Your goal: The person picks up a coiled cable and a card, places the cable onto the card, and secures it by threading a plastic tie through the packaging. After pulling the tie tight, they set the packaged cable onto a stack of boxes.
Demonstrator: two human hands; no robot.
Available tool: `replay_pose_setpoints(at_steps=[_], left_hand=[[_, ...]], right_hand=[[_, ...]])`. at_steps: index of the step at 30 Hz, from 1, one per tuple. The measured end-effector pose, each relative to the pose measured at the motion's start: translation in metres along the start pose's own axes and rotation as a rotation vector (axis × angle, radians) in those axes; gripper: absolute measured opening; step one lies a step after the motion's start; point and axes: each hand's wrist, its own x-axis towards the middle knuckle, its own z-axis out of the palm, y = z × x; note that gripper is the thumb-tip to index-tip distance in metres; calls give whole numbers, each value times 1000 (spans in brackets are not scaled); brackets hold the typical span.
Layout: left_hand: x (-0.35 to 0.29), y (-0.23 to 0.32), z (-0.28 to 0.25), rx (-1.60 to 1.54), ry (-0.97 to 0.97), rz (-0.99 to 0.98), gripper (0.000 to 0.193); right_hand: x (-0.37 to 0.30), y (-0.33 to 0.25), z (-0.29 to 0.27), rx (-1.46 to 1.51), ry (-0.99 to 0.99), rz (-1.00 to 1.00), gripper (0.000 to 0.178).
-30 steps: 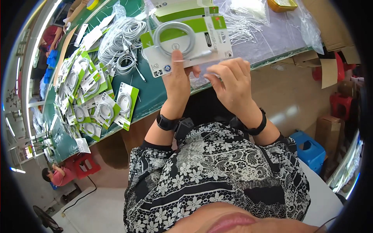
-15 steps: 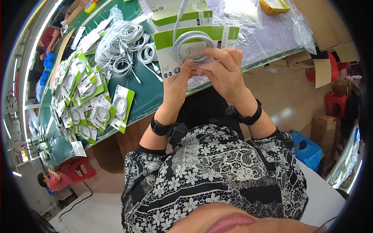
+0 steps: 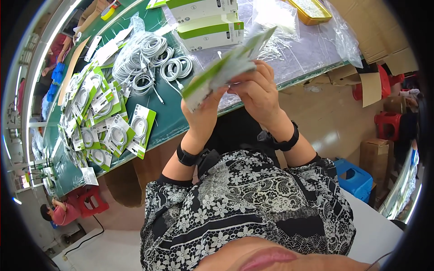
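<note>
A green and white cardboard backing card [image 3: 212,80] is tilted almost edge-on above the table's near edge. My left hand [image 3: 202,113] grips its lower left part. My right hand [image 3: 258,94] is closed against the card's near side, thumb and fingertips pinched together; whatever lies between them is too small to make out. Part of a light grey coiled cable [image 3: 243,69] shows on the card, mostly hidden by the tilt and my fingers. Left of my hands, loose coiled cables [image 3: 176,68] lie on the green table beside a heap of carded cables [image 3: 118,134].
Green and white boxes [image 3: 210,34] stand beyond my hands. Thin white ties [image 3: 279,45] lie to their right, near a yellow tray [image 3: 316,19] and clear plastic [image 3: 346,40]. A blue stool [image 3: 355,179] stands at right; another person [image 3: 63,212] is at far left.
The card has turned from facing me to nearly edge-on, its right end rising. My right index finger has come off the coil's front. The box behind shows more fully.
</note>
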Motion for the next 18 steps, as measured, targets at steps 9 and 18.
replay_pose_setpoints(at_steps=[9,18], left_hand=[[10,26,-4,237,-185,619,36],[9,9,-6,250,16,205,21]], right_hand=[[-5,-9,1,14,70,44,27],[20,-13,-2,-319,135,-85,23]])
